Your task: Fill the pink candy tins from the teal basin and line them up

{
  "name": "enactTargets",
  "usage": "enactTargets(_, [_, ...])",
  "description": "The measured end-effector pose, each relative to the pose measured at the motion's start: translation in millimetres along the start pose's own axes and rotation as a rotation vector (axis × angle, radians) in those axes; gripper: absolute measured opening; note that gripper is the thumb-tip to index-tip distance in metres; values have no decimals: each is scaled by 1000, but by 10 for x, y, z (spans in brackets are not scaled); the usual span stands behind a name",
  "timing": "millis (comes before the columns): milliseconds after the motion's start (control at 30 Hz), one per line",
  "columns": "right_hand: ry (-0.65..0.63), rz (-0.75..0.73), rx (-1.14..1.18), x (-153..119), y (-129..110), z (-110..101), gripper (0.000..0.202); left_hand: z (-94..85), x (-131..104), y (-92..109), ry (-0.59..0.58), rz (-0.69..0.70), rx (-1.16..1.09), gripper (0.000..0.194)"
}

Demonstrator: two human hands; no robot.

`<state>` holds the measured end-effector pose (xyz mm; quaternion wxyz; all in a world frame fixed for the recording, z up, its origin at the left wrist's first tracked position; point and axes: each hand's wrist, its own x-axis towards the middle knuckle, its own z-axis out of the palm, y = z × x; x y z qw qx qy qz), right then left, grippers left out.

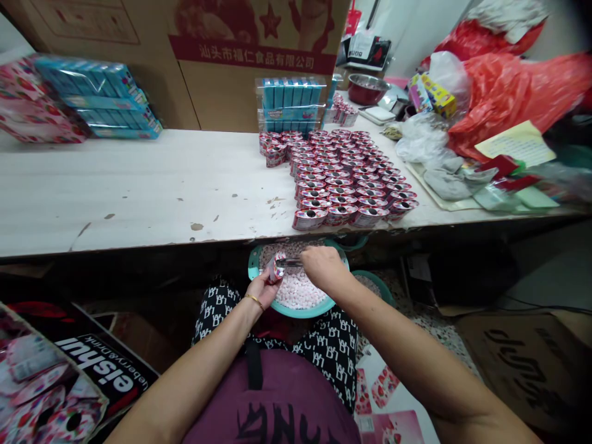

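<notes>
In the head view, my left hand (261,290) is wrapped around a small red and white printed candy box (275,269), tilted over a basin. My right hand (324,266) is closed on the handle of a metal scoop (291,263). The scoop's far end meets the opening of the box; its tip is hidden there. Below both hands, a turquoise basin (305,312) full of small pale pink candies (298,291) sits at my lap. On the white table ahead stand rows of similar boxes (340,191), with dark round holes in many tops.
Blue wrapped packs (293,102) stand behind the rows, more blue packs (104,95) at left. A large carton (222,92) backs the table. Red plastic bags (513,92) crowd the right. An open carton (50,382) of box sleeves is lower left; another basin (386,288) sits beside mine.
</notes>
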<state>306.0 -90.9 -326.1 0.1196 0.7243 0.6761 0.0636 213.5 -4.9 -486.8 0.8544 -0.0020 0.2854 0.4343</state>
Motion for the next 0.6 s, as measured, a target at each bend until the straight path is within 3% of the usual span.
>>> enactTargets(100, [78, 47, -23, -44, 123, 53, 28, 29, -59, -2, 19, -10, -35, 15])
enactTargets(167, [64, 115, -27, -61, 257, 213, 27, 34, -107, -13, 29, -59, -33, 14])
enactTargets(300, [-74, 208, 44, -9, 415, 803, 29, -6, -171, -13, 56, -115, -25, 13])
enactTargets(433, [-117, 209, 147, 111, 344, 1355, 28, -52, -202, 98, 43, -44, -19, 13])
enactTargets(600, [-136, 214, 216, 205, 355, 1536, 25, -79, -239, 294, 28, 87, 6, 14])
